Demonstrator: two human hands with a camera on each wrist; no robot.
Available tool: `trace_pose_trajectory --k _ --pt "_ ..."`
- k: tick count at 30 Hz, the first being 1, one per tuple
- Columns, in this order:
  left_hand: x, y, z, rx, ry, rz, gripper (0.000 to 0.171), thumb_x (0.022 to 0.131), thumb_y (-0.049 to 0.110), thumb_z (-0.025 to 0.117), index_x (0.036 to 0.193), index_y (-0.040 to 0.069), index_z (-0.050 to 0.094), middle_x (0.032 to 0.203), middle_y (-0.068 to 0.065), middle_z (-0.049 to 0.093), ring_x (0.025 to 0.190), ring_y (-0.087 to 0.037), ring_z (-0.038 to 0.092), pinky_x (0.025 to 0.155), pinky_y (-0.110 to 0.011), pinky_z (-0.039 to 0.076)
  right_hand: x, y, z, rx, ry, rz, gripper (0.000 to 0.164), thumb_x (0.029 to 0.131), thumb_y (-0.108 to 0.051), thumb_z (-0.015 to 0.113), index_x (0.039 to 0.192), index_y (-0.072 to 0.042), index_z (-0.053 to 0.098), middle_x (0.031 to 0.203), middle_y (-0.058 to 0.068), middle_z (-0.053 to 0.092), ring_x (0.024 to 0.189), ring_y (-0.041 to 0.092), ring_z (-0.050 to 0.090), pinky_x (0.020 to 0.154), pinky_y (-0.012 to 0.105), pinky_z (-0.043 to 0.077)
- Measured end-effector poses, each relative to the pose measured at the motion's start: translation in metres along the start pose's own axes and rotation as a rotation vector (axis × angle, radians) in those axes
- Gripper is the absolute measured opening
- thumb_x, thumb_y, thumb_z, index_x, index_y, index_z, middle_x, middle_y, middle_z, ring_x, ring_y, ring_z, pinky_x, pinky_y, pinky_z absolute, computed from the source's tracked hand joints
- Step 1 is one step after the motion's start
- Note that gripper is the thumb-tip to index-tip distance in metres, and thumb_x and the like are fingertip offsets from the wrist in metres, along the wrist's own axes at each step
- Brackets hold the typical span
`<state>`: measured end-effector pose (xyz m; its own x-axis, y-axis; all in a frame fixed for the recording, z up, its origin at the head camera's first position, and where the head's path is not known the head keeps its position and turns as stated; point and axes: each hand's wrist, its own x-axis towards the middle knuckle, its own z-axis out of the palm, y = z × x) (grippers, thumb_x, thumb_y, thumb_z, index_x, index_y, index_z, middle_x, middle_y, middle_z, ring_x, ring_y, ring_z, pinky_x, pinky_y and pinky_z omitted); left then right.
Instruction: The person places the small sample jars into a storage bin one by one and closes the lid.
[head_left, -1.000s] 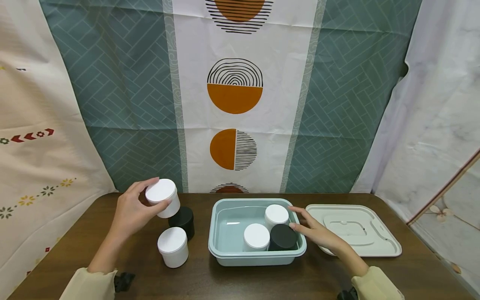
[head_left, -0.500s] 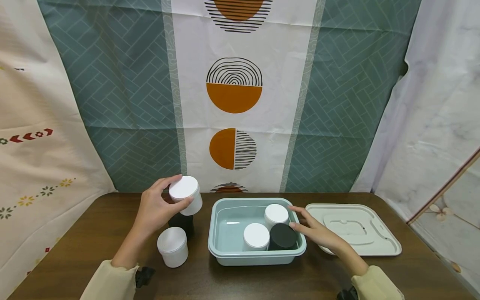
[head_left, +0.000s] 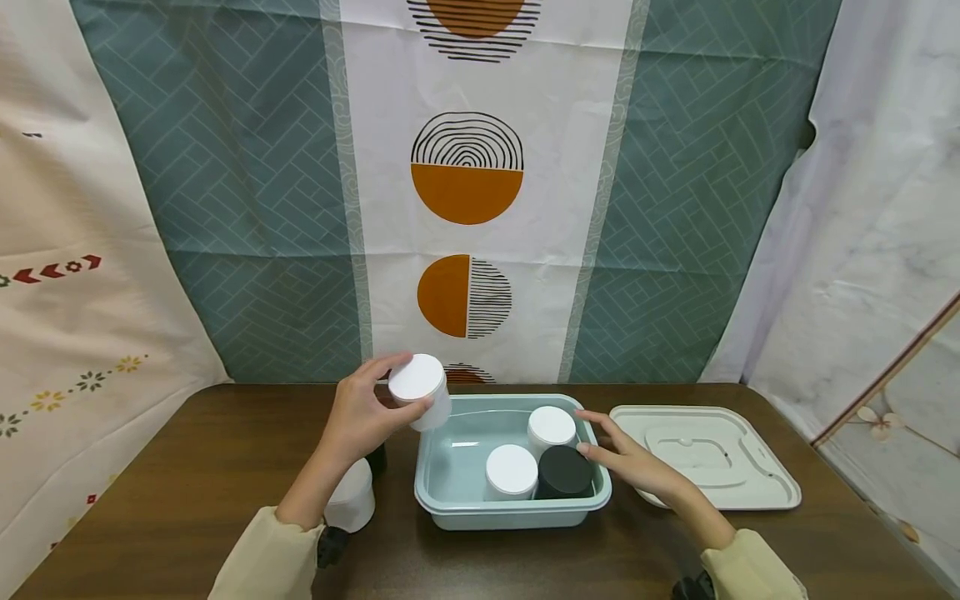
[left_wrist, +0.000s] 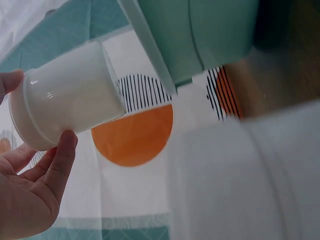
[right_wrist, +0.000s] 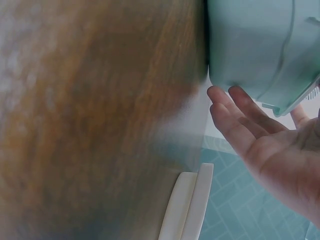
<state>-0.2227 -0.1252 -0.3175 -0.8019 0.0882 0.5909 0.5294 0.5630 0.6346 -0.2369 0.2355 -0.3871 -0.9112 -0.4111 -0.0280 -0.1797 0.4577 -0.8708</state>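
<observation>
My left hand (head_left: 369,414) pinches a white lidded jar (head_left: 420,392) between thumb and fingers. It is raised at the left rim of the pale blue tub (head_left: 510,521), tilted in the head view. The left wrist view shows the same jar (left_wrist: 70,90) from its side, gripped near the lid. My right hand (head_left: 626,457) rests at the tub's right rim with its fingers extended. Those fingers (right_wrist: 232,125) lie by the tub's outer wall (right_wrist: 250,45) in the right wrist view. Inside the tub stand two white jars (head_left: 512,472) and a black-lidded jar (head_left: 565,472), grouped at the right.
Another white jar (head_left: 352,498) stands on the wooden table (head_left: 187,500), partly behind my left forearm. A black jar (head_left: 377,460) behind it is mostly hidden. The off-white tub lid (head_left: 712,458) lies flat at the right. Patterned cloth (head_left: 480,192) hangs along the back.
My left hand has carried the white jar rightward, from above the black jar to the tub's left rim. My right hand and the tub have stayed in place.
</observation>
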Motion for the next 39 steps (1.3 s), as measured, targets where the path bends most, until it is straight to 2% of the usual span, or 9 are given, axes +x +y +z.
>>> trace_pose_trajectory --k 8,12,16,19,22,26,33,39 --pt "0.002 0.007 0.023 -0.024 -0.031 0.038 0.057 0.064 0.015 0.082 0.114 -0.002 0.060 0.105 -0.014 0.061 0.085 -0.021 0.055 0.065 -0.026 0.049 0.000 0.000 -0.001 0.001 -0.001 0.006 0.056 0.093 -0.028 0.051 0.140 -0.016 0.024 0.142 0.024 0.022 0.124 0.044 0.034 0.090 0.054 0.040" --pt "0.002 0.008 0.035 -0.053 -0.068 0.022 0.054 0.064 0.014 0.082 0.113 0.000 0.061 0.103 -0.012 0.062 0.083 -0.020 0.054 0.064 -0.026 0.050 0.000 0.000 0.000 -0.003 0.002 0.007 0.056 0.093 -0.027 0.051 0.140 -0.016 0.024 0.140 0.024 0.025 0.122 0.043 0.035 0.089 0.054 0.041" --pt "0.003 0.009 0.048 -0.085 -0.126 0.007 0.054 0.066 0.013 0.081 0.114 0.001 0.061 0.109 -0.011 0.061 0.090 -0.022 0.056 0.072 -0.031 0.053 0.000 -0.001 -0.001 -0.004 0.002 0.008 0.056 0.093 -0.028 0.051 0.140 -0.016 0.024 0.141 0.024 0.024 0.123 0.044 0.035 0.089 0.054 0.040" --pt "0.002 0.008 0.057 -0.086 -0.174 -0.022 0.055 0.067 0.015 0.081 0.116 0.004 0.060 0.114 -0.010 0.060 0.096 -0.023 0.056 0.074 -0.035 0.052 0.000 -0.001 -0.001 -0.002 0.001 0.009 0.056 0.093 -0.028 0.051 0.141 -0.016 0.024 0.142 0.024 0.023 0.124 0.044 0.034 0.090 0.054 0.039" --pt "0.001 0.007 0.065 -0.079 -0.225 -0.054 0.055 0.068 0.017 0.080 0.117 0.006 0.060 0.115 -0.008 0.060 0.095 -0.022 0.056 0.073 -0.034 0.053 0.000 -0.001 -0.001 0.005 -0.003 0.011 0.056 0.093 -0.028 0.051 0.141 -0.016 0.023 0.142 0.024 0.023 0.124 0.043 0.033 0.091 0.054 0.039" --pt "-0.001 0.003 0.073 -0.065 -0.286 -0.082 0.054 0.070 0.020 0.079 0.118 0.005 0.059 0.116 -0.009 0.059 0.096 -0.022 0.056 0.072 -0.033 0.053 0.000 -0.001 0.000 0.011 -0.006 0.012 0.056 0.093 -0.028 0.051 0.141 -0.017 0.023 0.141 0.024 0.024 0.124 0.044 0.033 0.091 0.054 0.039" --pt "-0.001 -0.004 0.082 -0.036 -0.372 -0.130 0.054 0.072 0.022 0.077 0.119 0.004 0.058 0.119 -0.013 0.058 0.100 -0.025 0.055 0.079 -0.037 0.050 0.001 0.000 0.000 0.003 -0.002 0.012 0.056 0.093 -0.028 0.051 0.141 -0.017 0.023 0.142 0.024 0.022 0.125 0.045 0.032 0.090 0.055 0.039" --pt "0.000 -0.006 0.086 0.011 -0.418 -0.105 0.053 0.074 0.020 0.076 0.120 0.002 0.057 0.121 -0.015 0.056 0.104 -0.027 0.053 0.084 -0.040 0.048 0.000 -0.001 -0.001 0.002 0.000 0.022 0.057 0.093 -0.029 0.051 0.141 -0.017 0.023 0.144 0.023 0.019 0.126 0.046 0.030 0.091 0.055 0.038"
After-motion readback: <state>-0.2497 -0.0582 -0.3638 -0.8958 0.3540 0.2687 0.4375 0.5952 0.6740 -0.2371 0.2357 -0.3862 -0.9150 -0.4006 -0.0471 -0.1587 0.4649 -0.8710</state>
